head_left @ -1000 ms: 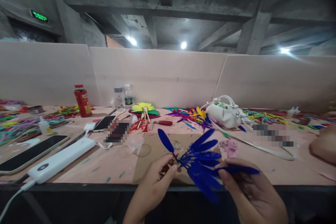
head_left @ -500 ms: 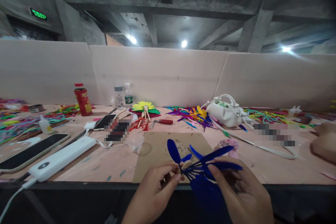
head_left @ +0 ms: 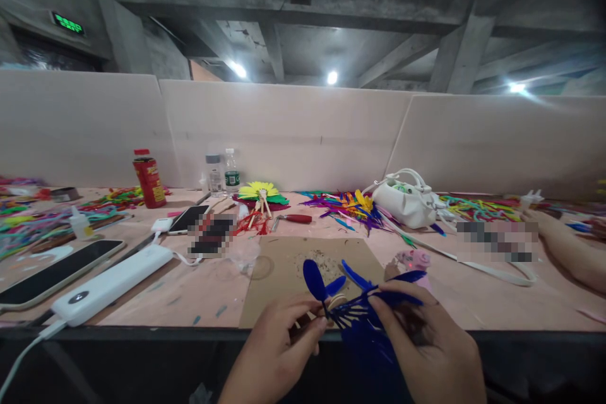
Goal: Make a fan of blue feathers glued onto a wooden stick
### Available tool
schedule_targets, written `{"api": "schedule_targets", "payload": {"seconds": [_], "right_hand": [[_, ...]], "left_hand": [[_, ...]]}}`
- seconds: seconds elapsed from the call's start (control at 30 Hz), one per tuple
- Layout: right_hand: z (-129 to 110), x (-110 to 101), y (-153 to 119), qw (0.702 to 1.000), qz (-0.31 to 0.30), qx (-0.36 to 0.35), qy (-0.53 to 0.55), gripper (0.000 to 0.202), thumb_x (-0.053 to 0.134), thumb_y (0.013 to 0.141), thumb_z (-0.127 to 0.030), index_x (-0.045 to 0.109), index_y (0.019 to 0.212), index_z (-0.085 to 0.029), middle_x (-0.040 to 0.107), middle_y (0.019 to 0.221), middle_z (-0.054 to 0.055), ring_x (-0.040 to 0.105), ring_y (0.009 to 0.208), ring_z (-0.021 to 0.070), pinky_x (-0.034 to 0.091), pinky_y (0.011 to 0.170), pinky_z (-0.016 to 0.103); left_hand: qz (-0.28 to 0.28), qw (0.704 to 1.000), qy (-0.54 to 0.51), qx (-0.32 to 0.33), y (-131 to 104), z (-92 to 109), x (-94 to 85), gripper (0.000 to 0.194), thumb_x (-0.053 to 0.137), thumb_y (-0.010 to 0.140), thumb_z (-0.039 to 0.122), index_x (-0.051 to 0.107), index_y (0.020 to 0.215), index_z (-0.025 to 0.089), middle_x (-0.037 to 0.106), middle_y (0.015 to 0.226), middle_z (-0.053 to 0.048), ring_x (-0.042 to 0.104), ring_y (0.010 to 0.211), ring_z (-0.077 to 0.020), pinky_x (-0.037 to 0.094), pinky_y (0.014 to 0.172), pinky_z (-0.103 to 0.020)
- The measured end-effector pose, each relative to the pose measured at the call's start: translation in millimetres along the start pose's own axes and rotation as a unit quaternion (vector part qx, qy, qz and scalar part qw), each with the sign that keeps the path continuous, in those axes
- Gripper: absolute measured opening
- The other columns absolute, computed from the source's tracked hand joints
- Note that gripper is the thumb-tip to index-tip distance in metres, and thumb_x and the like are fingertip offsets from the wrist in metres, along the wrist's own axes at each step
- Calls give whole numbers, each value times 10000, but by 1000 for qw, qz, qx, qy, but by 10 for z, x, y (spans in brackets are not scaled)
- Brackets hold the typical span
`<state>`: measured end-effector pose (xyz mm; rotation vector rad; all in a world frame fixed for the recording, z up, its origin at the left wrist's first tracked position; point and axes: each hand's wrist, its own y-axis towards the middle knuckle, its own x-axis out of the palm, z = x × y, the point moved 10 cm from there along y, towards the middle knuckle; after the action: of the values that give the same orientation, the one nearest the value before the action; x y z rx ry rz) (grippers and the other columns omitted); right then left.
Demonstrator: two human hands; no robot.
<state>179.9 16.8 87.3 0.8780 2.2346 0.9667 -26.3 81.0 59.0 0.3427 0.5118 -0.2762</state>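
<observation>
My left hand is closed in a pinch at the base of a fan of blue feathers. A pale round piece, wooden by its look, shows among the quills there. Between the thumb and fingers of my right hand, one blue feather of the fan is gripped near its middle. The whole bunch hangs over the table's front edge, its lower feathers dark against the shadow below. My fingers cover the exact spot where the quills join.
Beneath the feathers lies a cardboard sheet with crumbs. A pink object sits right of it, near a white handbag. Leftward are a power bank, a phone and a red bottle. Another person's arm reaches in at right.
My right hand has shifted slightly left, and the feathers it grips tilt lower. My left hand stays nearly put. The other person's arm has reached farther in over the table.
</observation>
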Motion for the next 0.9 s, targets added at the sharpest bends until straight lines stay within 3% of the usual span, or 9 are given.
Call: {"api": "schedule_targets", "payload": {"seconds": [0.17, 0.3, 0.43, 0.63, 0.9], "right_hand": [[-98, 22, -2, 998, 5, -37, -41, 233, 677, 936, -478, 736, 967, -255, 728, 767, -4, 644, 560, 154, 544, 606, 256], [-87, 63, -6, 999, -8, -20, -43, 245, 681, 939, -474, 723, 1020, -247, 712, 803, 10, 628, 604, 166, 550, 618, 270], [-45, 71, -3, 1000, -12, -7, -14, 226, 705, 926, -458, 719, 1014, -251, 705, 857, 33, 640, 702, 197, 546, 572, 265], [-101, 0, 55, 999, 15, -35, -30, 217, 712, 920, -442, 711, 1035, -258, 648, 1014, 75, 654, 951, 277, 559, 828, 411], [-109, -53, 81, 997, 44, -23, -64, 375, 713, 900, -493, 706, 1162, -226, 585, 1087, 106, 605, 1060, 319, 539, 913, 495]], "left_hand": [[4, 1000, -2, 24, 33, 99, 11, 213, 614, 953, 326, 756, 843, 211, 719, 738, -13, 643, 681, -187, 448, 650, -263], [40, 999, 12, 23, 68, 76, 13, 300, 609, 955, 409, 750, 798, 196, 690, 718, -29, 630, 668, -200, 433, 621, -277], [44, 999, 7, 28, 91, 84, 57, 273, 612, 941, 371, 749, 788, 192, 673, 692, -26, 605, 635, -192, 416, 591, -273], [42, 999, -24, 13, 100, 64, 70, 245, 622, 911, 360, 742, 789, 185, 645, 672, -19, 607, 626, -194, 429, 580, -268], [52, 997, -57, -16, 94, -46, 90, 273, 641, 874, 405, 725, 768, 167, 671, 727, -58, 642, 653, -216, 481, 619, -302]]}}
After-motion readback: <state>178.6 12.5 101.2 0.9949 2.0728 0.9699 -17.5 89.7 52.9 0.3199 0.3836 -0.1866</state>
